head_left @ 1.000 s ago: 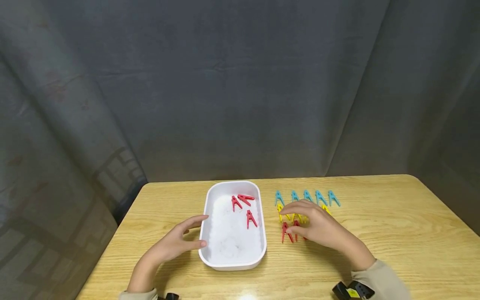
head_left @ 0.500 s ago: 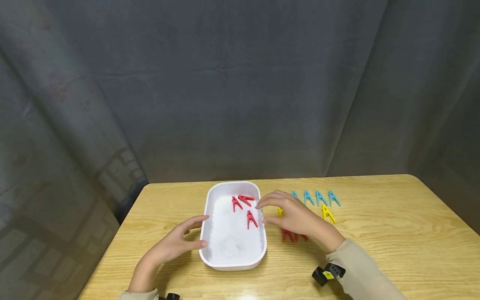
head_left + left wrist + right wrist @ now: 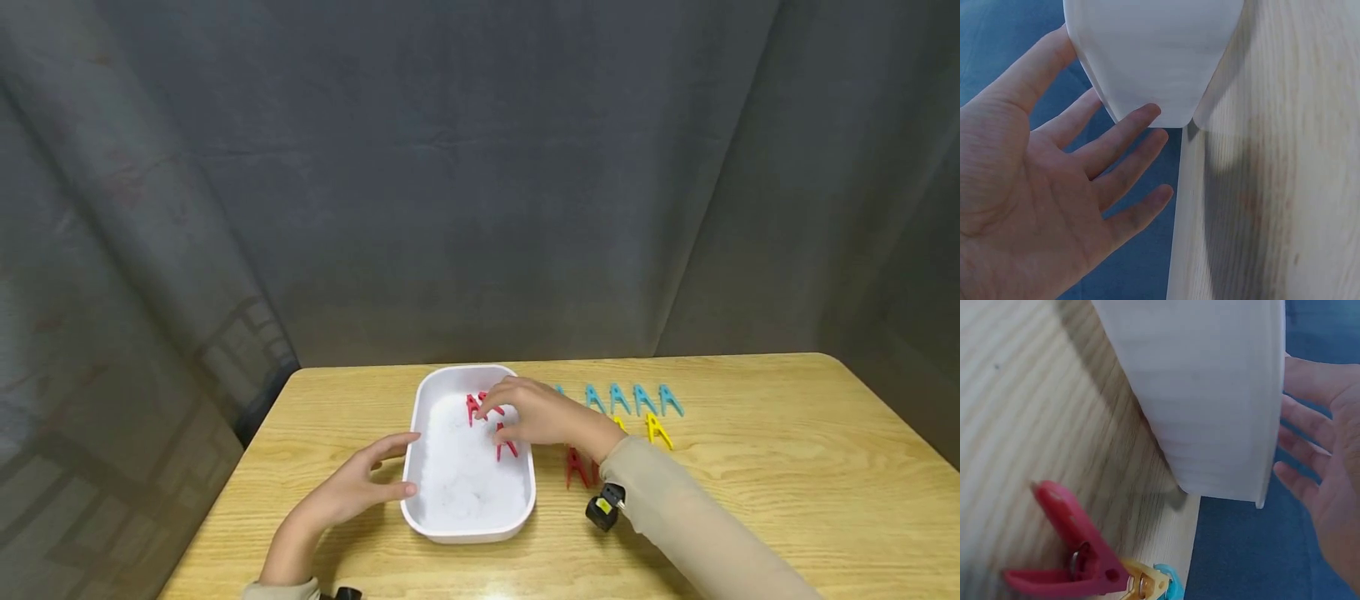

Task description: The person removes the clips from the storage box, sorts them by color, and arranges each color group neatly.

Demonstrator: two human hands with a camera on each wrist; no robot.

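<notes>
A white tray [image 3: 465, 535] stands mid-table with 3 red clothespins inside. One red clothespin [image 3: 512, 448] lies near its right wall, partly covered by my right hand [image 3: 546, 415]; another [image 3: 472, 409] lies farther in. My right hand reaches over the right rim, thumb and fingers apart above the clothespins. Nothing shows in its grasp, though the tray wall hides the fingertips in the right wrist view. At the left rim my left hand [image 3: 348, 490] has its fingers spread, with thumb and fingertips by the edge. The left wrist view shows its palm [image 3: 1041, 181] bare.
Right of the tray, blue clothespins [image 3: 643, 399] form a back row on the wooden table [image 3: 787, 467]. Yellow clothespins [image 3: 658, 431] lie before them, then red ones [image 3: 575, 468], partly hidden by my right forearm. A grey curtain [image 3: 480, 208] hangs behind the table.
My right hand has moved left from above the clothespins on the table, across the tray's right rim, to the red ones inside. The left hand has stayed at the left rim.
</notes>
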